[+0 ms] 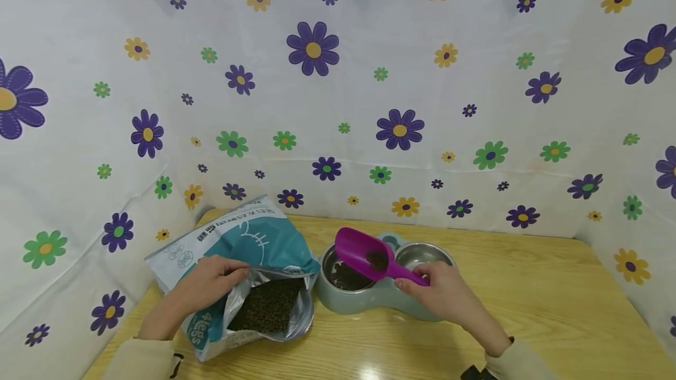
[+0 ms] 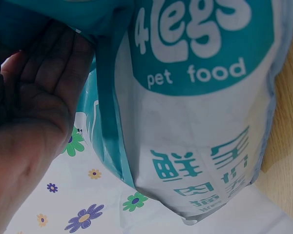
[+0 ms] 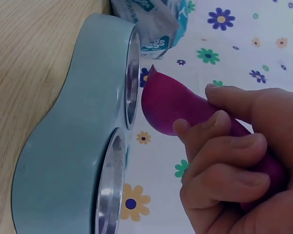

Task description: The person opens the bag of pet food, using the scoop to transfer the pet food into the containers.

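Observation:
My right hand grips the handle of a magenta scoop. The scoop hangs over the left bowl of a grey-green double pet bowl, with some brown kibble in its hollow. Brown kibble also lies in that left bowl. In the right wrist view, fingers curl around the scoop above the bowl stand. My left hand holds the upper edge of a teal and white pet food bag. The bag lies tilted with its mouth toward me, showing kibble inside its silver lining.
The right-hand metal bowl of the stand shows bare shiny steel. Everything rests on a light wooden table. A white cloth with printed flowers hangs behind the table and along both sides.

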Tool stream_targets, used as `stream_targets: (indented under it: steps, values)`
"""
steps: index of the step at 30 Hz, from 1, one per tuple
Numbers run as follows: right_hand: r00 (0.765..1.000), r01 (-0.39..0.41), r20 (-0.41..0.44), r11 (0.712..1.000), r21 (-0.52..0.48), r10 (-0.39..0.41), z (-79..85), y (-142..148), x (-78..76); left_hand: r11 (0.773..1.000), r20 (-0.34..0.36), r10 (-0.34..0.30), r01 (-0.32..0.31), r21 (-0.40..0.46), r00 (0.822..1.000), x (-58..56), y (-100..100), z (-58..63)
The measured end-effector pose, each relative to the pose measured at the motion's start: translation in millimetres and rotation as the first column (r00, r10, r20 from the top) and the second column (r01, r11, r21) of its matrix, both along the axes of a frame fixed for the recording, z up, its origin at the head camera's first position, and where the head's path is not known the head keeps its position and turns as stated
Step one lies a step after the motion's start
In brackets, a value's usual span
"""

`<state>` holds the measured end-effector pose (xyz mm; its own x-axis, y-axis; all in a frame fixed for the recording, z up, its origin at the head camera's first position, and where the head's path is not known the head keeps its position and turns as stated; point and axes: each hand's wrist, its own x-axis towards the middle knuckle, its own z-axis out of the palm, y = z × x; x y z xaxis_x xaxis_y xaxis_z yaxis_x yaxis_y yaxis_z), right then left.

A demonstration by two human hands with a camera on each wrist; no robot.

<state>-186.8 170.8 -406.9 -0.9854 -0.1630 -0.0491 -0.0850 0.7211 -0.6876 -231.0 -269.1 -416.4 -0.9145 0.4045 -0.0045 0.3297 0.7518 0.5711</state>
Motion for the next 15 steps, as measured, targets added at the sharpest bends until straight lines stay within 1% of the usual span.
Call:
stream_targets:
  steps: [4,7,9,12,15]
  values:
    - [0.996,0.03,-0.091,0.996,0.083,-0.022,-0.3,-4.4,-0.4,1.0,-0.006,0.003,-0.003,0.0,1.0,0.0,0.6,1.1]
    - [0.984,0.035,-0.179,0.989,0.146,-0.008,-1.2,-7.6,-0.6,1.0,-0.002,0.005,-0.005,0.003,1.0,0.3,0.7,1.4]
    - [0.975,0.038,-0.221,0.983,0.18,0.002,-1.5,-9.7,-0.2,1.0,0.009,0.009,-0.009,0.01,1.0,0.5,0.6,1.2]
    - [0.969,0.049,-0.247,0.974,0.22,0.007,-2.0,-13.3,0.1,1.0,0.021,0.009,-0.01,0.016,1.0,0.5,0.3,0.4]
    - [0.966,0.063,-0.26,0.969,0.24,0.002,-2.1,-16.6,1.2,1.0,0.025,0.003,-0.004,0.021,1.0,0.4,-0.1,-0.4]
